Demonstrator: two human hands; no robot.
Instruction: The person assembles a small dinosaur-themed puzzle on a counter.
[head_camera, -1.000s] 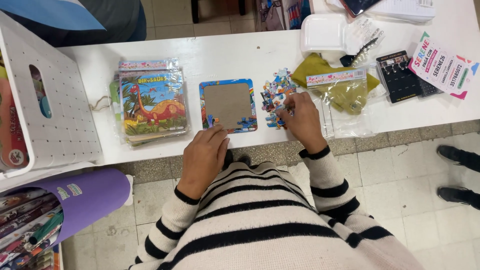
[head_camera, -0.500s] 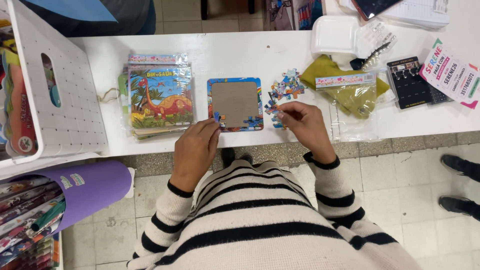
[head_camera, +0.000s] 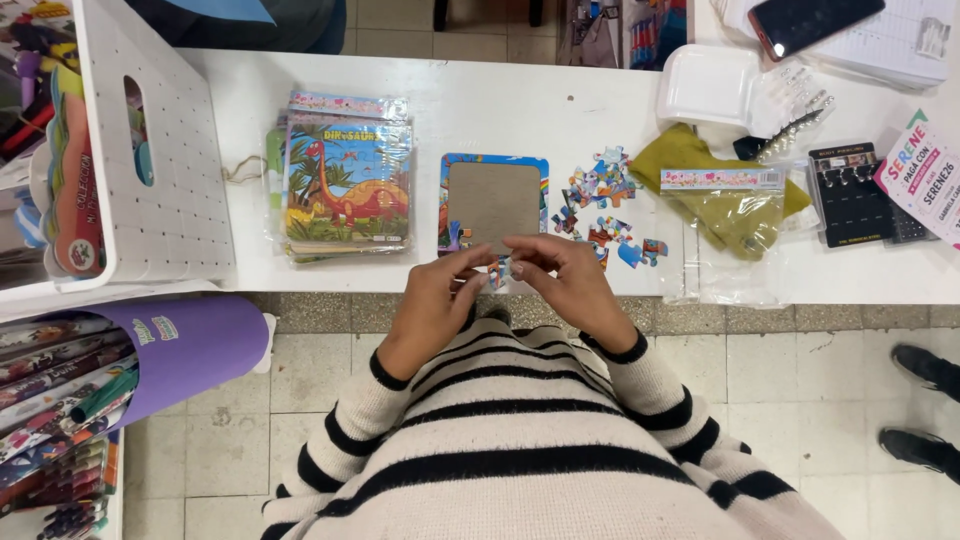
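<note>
My left hand (head_camera: 432, 300) and right hand (head_camera: 565, 285) meet at the near edge of the white tabletop (head_camera: 520, 100). Both grips are closed together on one small puzzle piece (head_camera: 500, 272), pinched between the fingertips. At 12 o'clock from the piece lies one puzzle tray (head_camera: 493, 203), its brown centre mostly bare. At 1 o'clock: one loose cluster of puzzle pieces (head_camera: 603, 212); exact count cannot be told. At 10 o'clock: one stack of wrapped dinosaur puzzles (head_camera: 345, 180). At 2 o'clock: one olive cloth in a clear bag (head_camera: 725, 195).
</note>
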